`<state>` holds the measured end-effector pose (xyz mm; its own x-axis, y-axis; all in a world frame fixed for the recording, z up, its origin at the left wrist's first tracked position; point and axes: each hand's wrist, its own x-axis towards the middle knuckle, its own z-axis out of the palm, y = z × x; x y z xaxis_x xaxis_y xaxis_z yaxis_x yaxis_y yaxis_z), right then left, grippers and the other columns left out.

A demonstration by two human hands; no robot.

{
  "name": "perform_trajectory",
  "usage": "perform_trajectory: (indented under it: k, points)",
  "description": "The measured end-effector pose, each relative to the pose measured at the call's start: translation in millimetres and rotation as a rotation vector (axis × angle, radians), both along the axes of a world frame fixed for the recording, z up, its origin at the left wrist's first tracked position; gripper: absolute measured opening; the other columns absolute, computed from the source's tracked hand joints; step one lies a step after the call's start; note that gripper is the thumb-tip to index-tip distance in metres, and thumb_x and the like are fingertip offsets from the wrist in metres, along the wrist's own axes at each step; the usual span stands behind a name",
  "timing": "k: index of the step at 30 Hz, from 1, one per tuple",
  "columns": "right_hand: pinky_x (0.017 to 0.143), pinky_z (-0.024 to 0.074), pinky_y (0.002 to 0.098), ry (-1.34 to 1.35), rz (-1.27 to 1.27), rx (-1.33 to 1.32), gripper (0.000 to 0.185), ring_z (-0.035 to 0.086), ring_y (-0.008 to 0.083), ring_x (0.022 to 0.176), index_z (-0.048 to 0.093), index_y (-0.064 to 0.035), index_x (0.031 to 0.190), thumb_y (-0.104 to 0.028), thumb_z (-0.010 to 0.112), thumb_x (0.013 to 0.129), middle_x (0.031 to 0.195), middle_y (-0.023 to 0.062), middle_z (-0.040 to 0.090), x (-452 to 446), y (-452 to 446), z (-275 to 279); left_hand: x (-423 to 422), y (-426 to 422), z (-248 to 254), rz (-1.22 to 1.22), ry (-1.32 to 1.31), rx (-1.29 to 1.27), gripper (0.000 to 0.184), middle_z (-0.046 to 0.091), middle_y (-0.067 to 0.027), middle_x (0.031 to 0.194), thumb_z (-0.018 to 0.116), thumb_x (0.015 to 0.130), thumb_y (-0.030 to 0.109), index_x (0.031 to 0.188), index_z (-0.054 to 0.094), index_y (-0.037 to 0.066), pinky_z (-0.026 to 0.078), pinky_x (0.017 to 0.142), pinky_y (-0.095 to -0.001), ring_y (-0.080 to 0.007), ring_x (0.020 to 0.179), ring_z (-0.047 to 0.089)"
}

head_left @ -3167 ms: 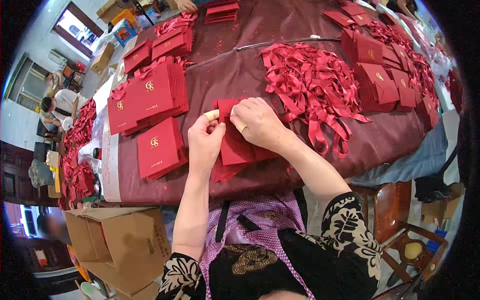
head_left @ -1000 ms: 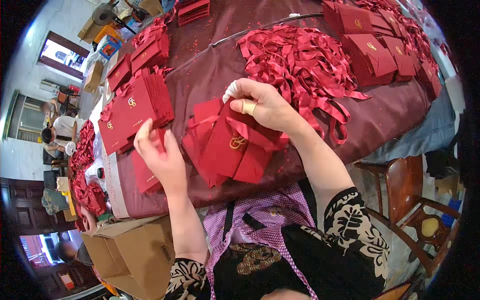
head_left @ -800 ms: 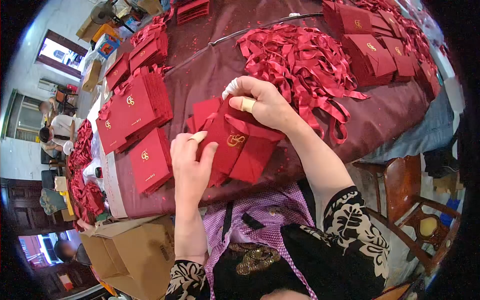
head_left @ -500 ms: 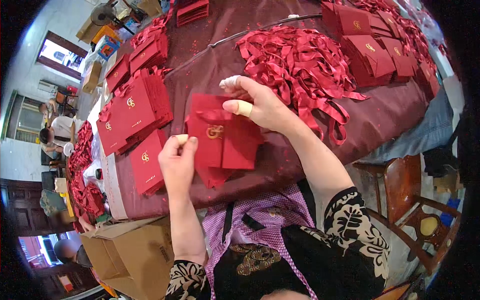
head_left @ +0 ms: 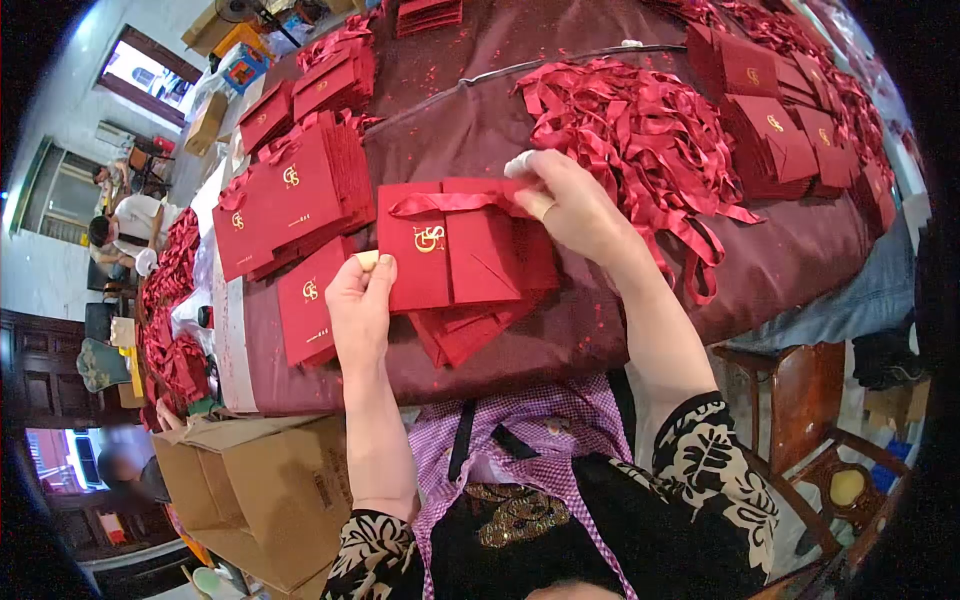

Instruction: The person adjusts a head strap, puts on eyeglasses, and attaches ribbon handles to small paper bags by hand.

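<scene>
A flat red paper gift bag (head_left: 418, 275) with a gold logo lies in front of me over a few more red bags (head_left: 462, 335). My left hand (head_left: 360, 305) is closed on its left edge, thumb on top, with a yellow wrap on one finger. Across the bag's top runs a red ribbon (head_left: 450, 203). At its right end my right hand (head_left: 575, 205) is closed, fingers pinched; these fingertips partly hide the ribbon. White and yellow wraps cover some right-hand fingers.
To the right is a heap of loose red ribbons (head_left: 635, 130). Stacks of red bags stand on the left (head_left: 320, 190) and far right (head_left: 770, 140) of the dark red tablecloth (head_left: 440, 120). An open cardboard box (head_left: 275, 490) sits below left, a wooden chair (head_left: 800, 410) at right.
My right hand has moved right, and the ribbon now stretches across the bag's top. The bag sits flatter and squarer in my left hand. The whole view has shifted slightly.
</scene>
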<state>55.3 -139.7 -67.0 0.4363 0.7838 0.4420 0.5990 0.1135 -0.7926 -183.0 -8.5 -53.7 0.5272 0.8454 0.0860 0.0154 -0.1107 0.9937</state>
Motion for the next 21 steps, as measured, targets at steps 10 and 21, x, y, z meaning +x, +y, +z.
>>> perform_trajectory:
  k: [10,21]
  points:
    - [0.062,0.0485,0.0333,0.247,-0.024,-0.148,0.010,0.060,0.0232,0.068,0.056,-0.0012,0.087,-0.011,0.057,0.090,0.073,0.0088,0.061,-1.9,0.1,-0.3,-3.6,-5.6,6.4,-0.144,0.018,-0.178,0.023,0.065,-0.0004,0.089,0.053,0.087,-0.004,0.108,0.063,-0.004,0.044,0.070,-0.0186,-0.0031,0.076,0.054]
    - [0.080,0.0533,0.0316,1.206,0.642,0.539,0.039,0.063,0.0198,0.095,0.051,0.0013,0.129,-0.004,0.057,0.090,0.112,0.0140,0.062,15.2,-23.6,33.5,-0.2,-7.4,0.2,-0.151,0.034,-0.178,0.022,0.061,0.0027,0.085,0.056,0.088,-0.003,0.110,0.062,-0.003,0.042,0.068,-0.0168,-0.0019,0.073,0.051]
